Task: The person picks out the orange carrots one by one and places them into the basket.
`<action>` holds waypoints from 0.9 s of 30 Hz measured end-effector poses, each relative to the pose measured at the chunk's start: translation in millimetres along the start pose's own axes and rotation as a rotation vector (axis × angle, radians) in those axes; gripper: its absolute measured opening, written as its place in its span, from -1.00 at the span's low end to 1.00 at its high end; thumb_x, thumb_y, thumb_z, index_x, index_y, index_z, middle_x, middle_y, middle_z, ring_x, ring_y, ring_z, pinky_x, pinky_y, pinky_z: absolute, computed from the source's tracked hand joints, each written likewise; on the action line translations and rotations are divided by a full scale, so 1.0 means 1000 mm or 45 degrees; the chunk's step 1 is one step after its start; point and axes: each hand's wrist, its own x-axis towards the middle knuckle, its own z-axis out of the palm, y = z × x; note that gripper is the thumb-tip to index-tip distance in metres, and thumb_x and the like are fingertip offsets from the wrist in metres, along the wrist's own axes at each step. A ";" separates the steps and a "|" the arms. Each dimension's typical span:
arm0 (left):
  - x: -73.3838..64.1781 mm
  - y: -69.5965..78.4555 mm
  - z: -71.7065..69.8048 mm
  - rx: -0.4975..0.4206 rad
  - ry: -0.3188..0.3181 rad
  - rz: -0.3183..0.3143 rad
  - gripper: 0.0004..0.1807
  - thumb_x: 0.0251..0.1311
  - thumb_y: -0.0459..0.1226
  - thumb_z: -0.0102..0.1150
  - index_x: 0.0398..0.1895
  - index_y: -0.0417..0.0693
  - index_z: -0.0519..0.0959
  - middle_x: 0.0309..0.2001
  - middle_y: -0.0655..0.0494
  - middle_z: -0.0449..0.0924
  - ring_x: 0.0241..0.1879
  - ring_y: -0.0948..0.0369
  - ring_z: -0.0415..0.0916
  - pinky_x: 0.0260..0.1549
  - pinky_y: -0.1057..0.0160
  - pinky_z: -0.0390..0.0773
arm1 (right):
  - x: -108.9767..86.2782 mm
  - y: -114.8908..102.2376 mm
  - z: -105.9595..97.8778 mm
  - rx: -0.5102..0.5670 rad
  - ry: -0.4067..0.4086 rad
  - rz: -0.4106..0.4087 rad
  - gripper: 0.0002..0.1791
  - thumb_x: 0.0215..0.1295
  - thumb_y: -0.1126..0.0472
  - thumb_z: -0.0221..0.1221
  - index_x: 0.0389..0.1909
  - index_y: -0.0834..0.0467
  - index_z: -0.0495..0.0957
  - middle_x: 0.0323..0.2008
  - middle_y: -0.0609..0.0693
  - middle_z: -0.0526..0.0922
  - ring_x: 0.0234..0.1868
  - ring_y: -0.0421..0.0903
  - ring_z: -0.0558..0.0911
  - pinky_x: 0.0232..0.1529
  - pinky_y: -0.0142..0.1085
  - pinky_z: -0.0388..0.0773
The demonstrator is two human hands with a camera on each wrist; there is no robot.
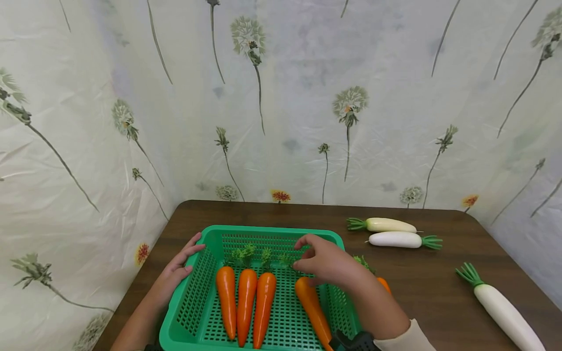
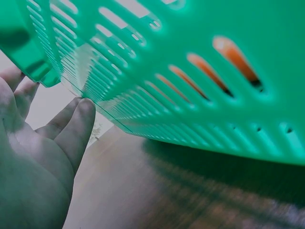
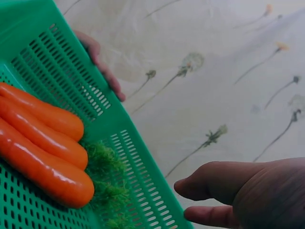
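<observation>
A green plastic basket (image 1: 175, 312) stands on the table with orange carrots in it. Three carrots (image 1: 247, 302) lie side by side in its left half, green tops toward the far wall. Another carrot (image 1: 312, 309) lies apart on the right. Over that one's leafy end is my right hand (image 1: 327, 261), fingers bent loosely; the right wrist view shows a gap between thumb and finger with nothing in it. Whether it touches the leaves I cannot tell. My left hand (image 1: 173, 273) rests against the basket's left rim, fingers extended, as the left wrist view (image 2: 43, 143) also shows.
Right of the basket, partly hidden by my forearm, is one more carrot (image 1: 384, 284). Two white radishes (image 1: 395, 239) lie at the back right of the brown table (image 1: 421, 292); a larger radish (image 1: 505, 309) lies near the right edge. A flower-patterned curtain (image 1: 290, 97) hangs behind.
</observation>
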 end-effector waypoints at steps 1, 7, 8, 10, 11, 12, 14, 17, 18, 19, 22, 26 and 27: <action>0.000 0.000 0.000 0.000 0.002 -0.002 -0.51 0.57 -0.46 -0.35 0.45 -0.59 0.18 0.72 0.21 -0.12 0.58 0.57 -0.10 0.34 0.53 0.24 | -0.001 0.001 -0.001 -0.001 0.001 -0.003 -0.47 0.35 0.21 0.37 0.28 0.15 0.46 0.05 0.19 0.59 -0.10 0.12 0.70 -0.19 -0.01 0.74; 0.000 0.001 0.001 -0.001 0.009 -0.001 -0.51 0.57 -0.46 -0.34 0.45 -0.58 0.19 0.71 0.20 -0.10 0.58 0.56 -0.08 0.33 0.52 0.26 | -0.010 0.008 -0.004 0.011 0.018 -0.037 -0.48 0.36 0.21 0.35 0.29 0.17 0.45 0.06 0.20 0.56 -0.08 0.11 0.71 -0.15 0.01 0.73; 0.000 0.001 0.001 0.001 0.009 0.000 -0.51 0.57 -0.46 -0.34 0.46 -0.57 0.19 0.71 0.20 -0.10 0.58 0.56 -0.08 0.33 0.52 0.25 | -0.011 0.009 -0.005 0.014 0.020 -0.042 -0.49 0.37 0.21 0.35 0.29 0.16 0.45 0.07 0.20 0.56 -0.10 0.11 0.72 -0.15 0.01 0.73; 0.000 0.001 0.001 0.007 0.009 0.002 -0.51 0.57 -0.46 -0.34 0.46 -0.57 0.19 0.71 0.19 -0.10 0.58 0.56 -0.08 0.34 0.53 0.24 | -0.015 0.009 -0.006 0.017 0.022 -0.051 -0.51 0.38 0.19 0.34 0.27 0.13 0.46 0.08 0.20 0.54 -0.13 0.11 0.72 -0.12 0.02 0.73; 0.000 0.001 0.001 0.008 0.009 0.003 -0.51 0.57 -0.46 -0.34 0.46 -0.57 0.19 0.71 0.19 -0.10 0.58 0.56 -0.09 0.34 0.53 0.23 | -0.017 0.010 -0.007 0.018 0.026 -0.054 -0.51 0.37 0.18 0.35 0.26 0.12 0.46 0.10 0.20 0.54 -0.15 0.11 0.73 -0.12 0.02 0.73; 0.000 0.000 0.001 0.010 0.009 0.005 -0.51 0.57 -0.47 -0.34 0.46 -0.57 0.19 0.71 0.19 -0.10 0.58 0.56 -0.09 0.34 0.53 0.22 | -0.018 0.010 -0.008 0.024 0.031 -0.055 -0.52 0.37 0.17 0.35 0.26 0.10 0.47 0.11 0.20 0.53 -0.16 0.11 0.73 -0.11 0.01 0.72; 0.001 0.000 0.000 0.011 0.006 0.009 -0.51 0.57 -0.47 -0.35 0.46 -0.57 0.19 0.71 0.18 -0.10 0.59 0.55 -0.09 0.34 0.53 0.21 | -0.021 0.011 -0.009 0.040 0.041 -0.057 -0.53 0.37 0.16 0.36 0.24 0.09 0.48 0.14 0.21 0.53 -0.17 0.11 0.74 -0.10 0.00 0.72; 0.001 0.000 -0.001 0.004 -0.003 0.011 -0.51 0.56 -0.47 -0.35 0.46 -0.57 0.19 0.72 0.17 -0.11 0.59 0.55 -0.09 0.35 0.53 0.22 | -0.027 0.013 -0.011 0.079 0.056 -0.055 -0.52 0.37 0.14 0.36 0.24 0.09 0.48 0.18 0.22 0.52 -0.12 0.12 0.74 -0.07 0.00 0.72; 0.001 0.000 -0.001 0.002 -0.006 0.011 -0.51 0.56 -0.47 -0.35 0.46 -0.57 0.19 0.72 0.16 -0.12 0.59 0.54 -0.09 0.35 0.52 0.22 | -0.029 0.013 -0.013 0.093 0.059 -0.056 -0.53 0.38 0.14 0.35 0.25 0.10 0.48 0.19 0.22 0.52 -0.10 0.12 0.73 -0.06 0.00 0.72; 0.001 0.000 -0.001 0.000 -0.006 0.011 -0.51 0.56 -0.47 -0.35 0.46 -0.57 0.19 0.72 0.16 -0.12 0.59 0.54 -0.09 0.34 0.52 0.23 | -0.030 0.014 -0.014 0.102 0.064 -0.058 -0.53 0.39 0.13 0.34 0.25 0.10 0.48 0.19 0.22 0.53 -0.09 0.13 0.73 -0.06 0.01 0.72; 0.001 -0.001 -0.001 0.004 -0.001 0.014 -0.51 0.56 -0.47 -0.35 0.46 -0.56 0.19 0.72 0.17 -0.11 0.59 0.54 -0.08 0.34 0.53 0.22 | -0.034 0.017 -0.018 0.142 0.065 -0.085 -0.54 0.42 0.14 0.31 0.26 0.12 0.48 0.18 0.22 0.53 -0.02 0.11 0.72 -0.04 0.02 0.72; 0.001 -0.002 0.000 0.004 -0.001 0.031 -0.51 0.56 -0.48 -0.35 0.46 -0.57 0.19 0.71 0.23 -0.09 0.59 0.55 -0.09 0.35 0.54 0.18 | -0.036 0.024 -0.022 0.208 0.055 -0.151 -0.55 0.44 0.18 0.27 0.27 0.17 0.46 0.20 0.24 0.52 0.03 0.07 0.67 -0.04 0.01 0.73; 0.001 -0.002 0.000 0.001 -0.003 0.038 -0.51 0.56 -0.49 -0.36 0.46 -0.58 0.19 0.71 0.23 -0.09 0.59 0.54 -0.09 0.35 0.54 0.18 | -0.036 0.026 -0.023 0.227 0.051 -0.167 -0.56 0.44 0.18 0.27 0.27 0.18 0.45 0.21 0.25 0.51 0.03 0.07 0.67 -0.03 0.02 0.73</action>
